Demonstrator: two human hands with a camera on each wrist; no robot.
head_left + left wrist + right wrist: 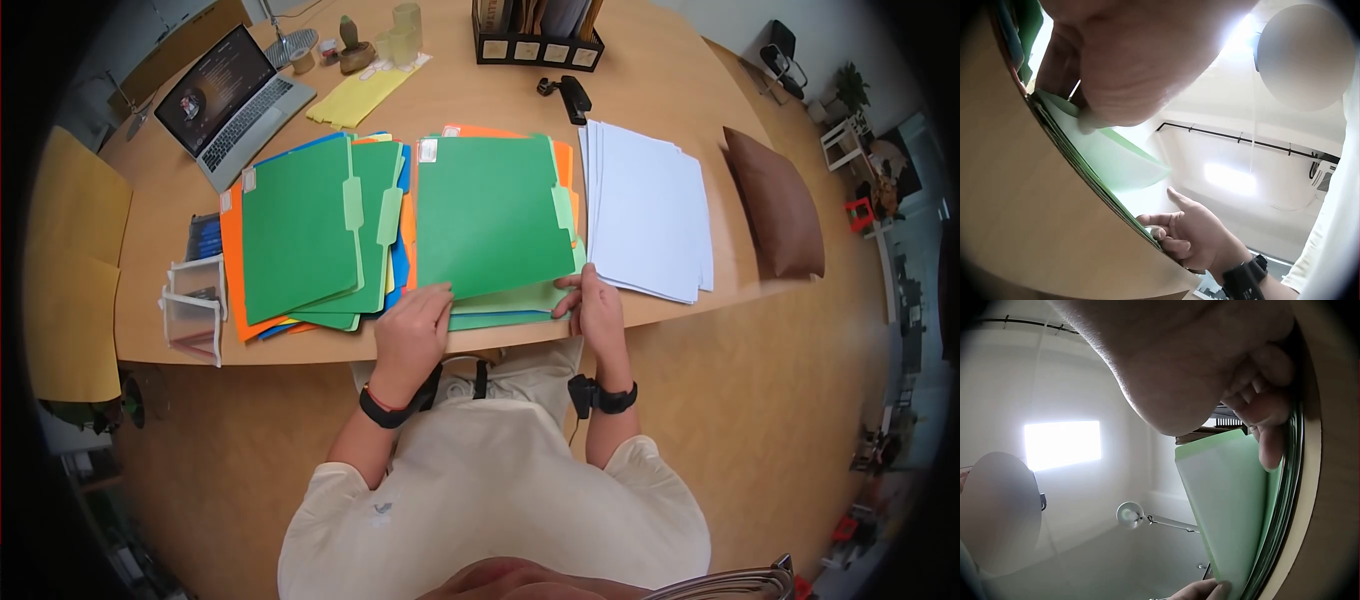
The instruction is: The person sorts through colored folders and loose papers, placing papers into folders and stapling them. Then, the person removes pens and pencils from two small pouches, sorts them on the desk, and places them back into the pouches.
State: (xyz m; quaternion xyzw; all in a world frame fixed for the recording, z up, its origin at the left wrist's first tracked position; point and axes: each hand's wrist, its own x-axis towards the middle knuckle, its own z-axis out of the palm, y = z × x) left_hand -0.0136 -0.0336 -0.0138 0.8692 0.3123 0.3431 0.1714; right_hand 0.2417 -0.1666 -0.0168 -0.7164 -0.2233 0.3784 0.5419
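On the stack at the desk's front edge, a green file folder (490, 215) has its top cover raised along the near side. My left hand (412, 328) pinches that cover near its near left corner. The cover's pale inner face (1222, 494) shows in the right wrist view. At the near right corner, my right hand (601, 312) rests against the lower layers (510, 303), its fingers bent loosely and its thumb (1180, 199) apart from the raised cover. A pile of white paper (650, 210) lies just right of the folder.
Left of the stack lie more green, orange and blue folders (300, 230), beside mesh pouches (192, 310). An open laptop (230, 105), a yellow sheet (365, 95), a black stapler (575, 100) and a file organizer (540, 50) stand farther back. A brown cushion (775, 205) sits at right.
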